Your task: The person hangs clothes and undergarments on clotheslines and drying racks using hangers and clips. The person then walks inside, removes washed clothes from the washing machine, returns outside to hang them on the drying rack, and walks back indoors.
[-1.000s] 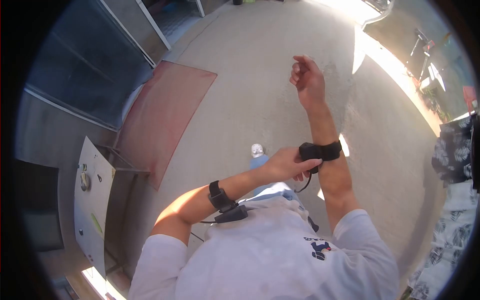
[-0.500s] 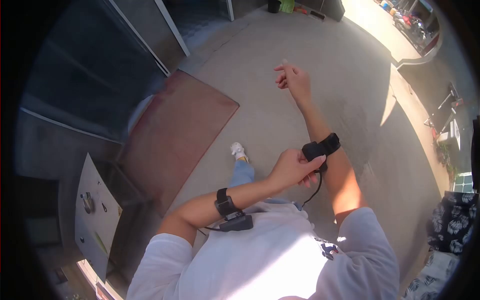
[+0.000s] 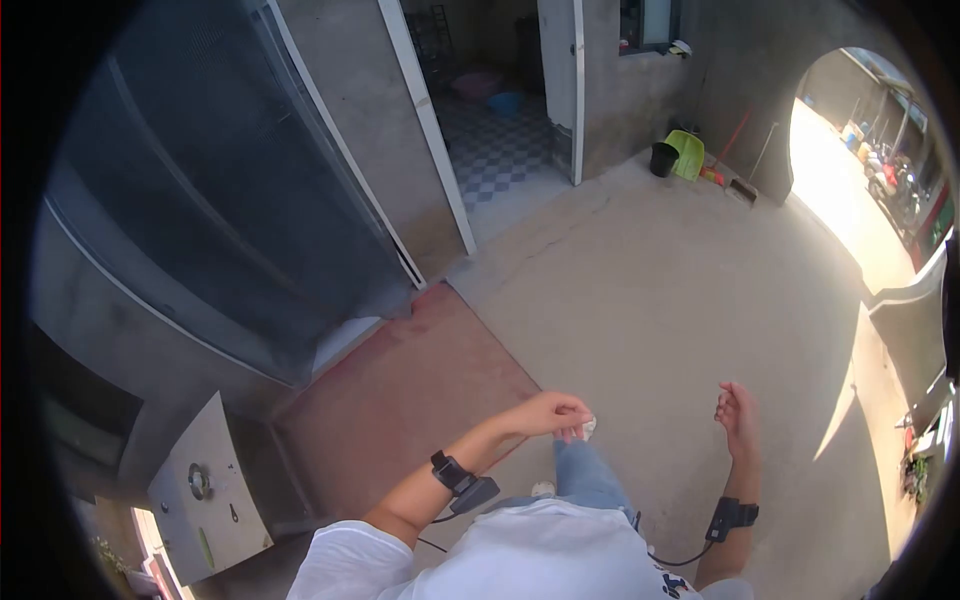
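My left hand (image 3: 555, 412) hangs over my jeans leg (image 3: 587, 470), just beside a white shoe (image 3: 589, 428). Its fingers bend loosely downward, with nothing seen in them. Off to the right, my right hand (image 3: 737, 412) is raised above the concrete floor, fingers half curled and slightly apart, holding nothing visible. A black strapped device (image 3: 463, 483) sits on my left forearm. Another black strapped device (image 3: 732, 517) is on my right forearm, clear of both hands. Dark cables run from the devices toward my white shirt (image 3: 560, 555).
A red mat (image 3: 410, 370) lies by dark screened doors (image 3: 220, 200). A doorway opens onto a tiled floor (image 3: 500, 155). A black bucket (image 3: 663, 159) and green dustpan (image 3: 687, 154) stand by the far wall. At left is a white table (image 3: 215, 500) with small items.
My left hand has let go of the device on my right forearm and moved left, away from it. Both arms are lower in view, and the view has tipped up toward the doorway.
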{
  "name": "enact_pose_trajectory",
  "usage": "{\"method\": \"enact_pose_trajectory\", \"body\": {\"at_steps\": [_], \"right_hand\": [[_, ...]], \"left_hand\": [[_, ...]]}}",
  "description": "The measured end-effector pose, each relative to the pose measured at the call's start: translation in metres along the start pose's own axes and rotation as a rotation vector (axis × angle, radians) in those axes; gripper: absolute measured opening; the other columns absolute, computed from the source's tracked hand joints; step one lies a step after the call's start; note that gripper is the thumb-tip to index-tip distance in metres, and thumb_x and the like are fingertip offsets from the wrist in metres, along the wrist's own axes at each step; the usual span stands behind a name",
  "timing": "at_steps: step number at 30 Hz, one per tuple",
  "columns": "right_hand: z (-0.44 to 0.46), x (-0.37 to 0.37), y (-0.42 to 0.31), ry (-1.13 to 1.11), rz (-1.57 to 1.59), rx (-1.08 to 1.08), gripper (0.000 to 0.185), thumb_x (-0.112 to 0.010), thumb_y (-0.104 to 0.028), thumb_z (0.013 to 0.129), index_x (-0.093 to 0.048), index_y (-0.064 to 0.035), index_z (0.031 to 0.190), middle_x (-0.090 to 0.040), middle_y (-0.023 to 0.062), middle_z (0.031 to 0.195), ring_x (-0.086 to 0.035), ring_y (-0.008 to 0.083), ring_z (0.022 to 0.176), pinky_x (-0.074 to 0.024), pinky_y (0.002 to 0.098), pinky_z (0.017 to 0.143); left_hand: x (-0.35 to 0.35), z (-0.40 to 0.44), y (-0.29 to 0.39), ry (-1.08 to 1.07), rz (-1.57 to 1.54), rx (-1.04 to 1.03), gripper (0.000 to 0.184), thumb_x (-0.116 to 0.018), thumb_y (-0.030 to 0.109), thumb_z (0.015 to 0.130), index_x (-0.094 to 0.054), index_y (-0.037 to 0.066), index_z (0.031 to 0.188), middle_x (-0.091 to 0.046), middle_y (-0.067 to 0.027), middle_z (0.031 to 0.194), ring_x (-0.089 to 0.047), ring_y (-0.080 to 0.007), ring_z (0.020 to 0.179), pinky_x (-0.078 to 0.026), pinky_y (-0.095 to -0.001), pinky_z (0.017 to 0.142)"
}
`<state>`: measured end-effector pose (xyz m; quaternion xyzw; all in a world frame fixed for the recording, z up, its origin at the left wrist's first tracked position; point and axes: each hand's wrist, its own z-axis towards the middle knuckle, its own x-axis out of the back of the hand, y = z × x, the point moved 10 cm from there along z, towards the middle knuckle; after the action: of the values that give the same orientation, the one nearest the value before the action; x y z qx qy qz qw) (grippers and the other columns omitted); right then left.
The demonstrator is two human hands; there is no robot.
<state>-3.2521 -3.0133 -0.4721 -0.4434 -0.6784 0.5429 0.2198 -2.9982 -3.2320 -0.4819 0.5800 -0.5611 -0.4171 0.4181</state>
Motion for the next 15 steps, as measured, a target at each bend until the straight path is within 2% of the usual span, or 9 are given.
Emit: {"method": "enact_pose_trajectory", "body": {"at_steps": [1,3,6,8,9,10,11,12,15], "right_hand": [[0.017,0.021,0.007,0.063,-0.026,-0.013,0.025,-0.05,-0.025,0.098,-0.061,-0.0022,0.099,-0.056,-0.0001,0.069,-0.054,0.0074,0.058,-0.0451,0.0225,0.052],[0.055,0.06,0.018,0.222,-0.158,-0.069,0.023,-0.05,-0.022,0.096,-0.062,-0.003,0.1,-0.058,0.0005,0.068,-0.054,0.0077,0.054,-0.0454,0.0223,0.049],[0.146,0.1,0.04,0.376,-0.477,-0.172,0.023,-0.05,-0.02,0.094,-0.063,-0.0024,0.1,-0.061,0.0034,0.069,-0.057,0.0105,0.055,-0.047,0.0244,0.051],[0.225,0.063,0.032,0.284,-0.638,-0.242,0.023,-0.051,-0.02,0.094,-0.063,-0.0012,0.1,-0.064,0.0053,0.071,-0.06,0.0122,0.058,-0.0479,0.0263,0.052],[0.255,0.041,0.037,0.212,-0.789,-0.321,0.024,-0.051,-0.02,0.094,-0.063,0.0,0.1,-0.066,0.0072,0.074,-0.062,0.0138,0.061,-0.0489,0.0281,0.054],[0.295,0.004,0.032,0.08,-0.835,-0.319,0.026,-0.051,-0.02,0.094,-0.062,0.0014,0.102,-0.067,0.0086,0.076,-0.064,0.0152,0.063,-0.0498,0.0296,0.056],[0.337,-0.037,0.027,-0.055,-0.884,-0.322,0.027,-0.052,-0.02,0.094,-0.062,0.0028,0.104,-0.068,0.0101,0.078,-0.066,0.0166,0.066,-0.0507,0.0311,0.058],[0.377,-0.079,0.024,-0.173,-0.892,-0.264,0.028,-0.054,-0.021,0.093,-0.062,0.0023,0.106,-0.069,0.0103,0.079,-0.066,0.0173,0.068,-0.052,0.0316,0.061],[0.481,-0.222,0.002,-0.525,-0.884,-0.081,0.029,-0.054,-0.021,0.094,-0.061,0.0015,0.111,-0.069,0.0098,0.083,-0.067,0.0178,0.076,-0.0535,0.0313,0.069]], "left_hand": [[0.04,0.017,-0.014,0.025,0.014,-0.011,0.027,-0.057,0.03,0.097,-0.064,0.005,0.106,-0.069,-0.0043,0.089,-0.063,-0.0109,0.072,-0.05,-0.0255,0.065],[0.139,0.048,-0.072,0.278,-0.174,0.091,0.026,-0.056,0.029,0.097,-0.063,0.006,0.108,-0.069,-0.0048,0.09,-0.064,-0.0114,0.074,-0.051,-0.0255,0.066],[0.286,0.045,-0.202,0.838,-0.208,0.129,0.018,-0.054,0.018,0.096,-0.062,0.005,0.105,-0.07,-0.0078,0.085,-0.066,-0.0137,0.071,-0.052,-0.0275,0.06],[0.334,-0.009,-0.304,1.118,-0.139,0.521,0.023,-0.052,0.016,0.094,-0.06,0.006,0.113,-0.07,-0.0105,0.084,-0.068,-0.0182,0.076,-0.054,-0.0317,0.064],[0.357,-0.033,-0.386,0.943,0.284,0.798,0.031,-0.054,0.019,0.09,-0.06,0.005,0.118,-0.07,-0.0125,0.089,-0.069,-0.0249,0.08,-0.056,-0.0382,0.069],[0.371,-0.043,-0.42,0.95,0.791,0.835,0.032,-0.058,0.021,0.086,-0.065,0.005,0.113,-0.071,-0.0128,0.094,-0.068,-0.0294,0.085,-0.054,-0.0432,0.074],[0.338,-0.077,-0.405,0.716,0.109,1.145,0.028,-0.055,0.019,0.092,-0.061,0.003,0.114,-0.07,-0.0168,0.092,-0.069,-0.0235,0.072,-0.057,-0.0363,0.061],[0.335,-0.103,-0.43,0.736,0.035,1.149,0.03,-0.055,0.023,0.092,-0.06,0.001,0.112,-0.07,-0.0149,0.093,-0.069,-0.0247,0.072,-0.057,-0.0371,0.061],[0.331,-0.113,-0.396,0.757,-0.183,1.163,0.029,-0.054,0.021,0.094,-0.06,-0.003,0.109,-0.07,-0.0172,0.093,-0.069,-0.0271,0.071,-0.057,-0.0372,0.061]]}}
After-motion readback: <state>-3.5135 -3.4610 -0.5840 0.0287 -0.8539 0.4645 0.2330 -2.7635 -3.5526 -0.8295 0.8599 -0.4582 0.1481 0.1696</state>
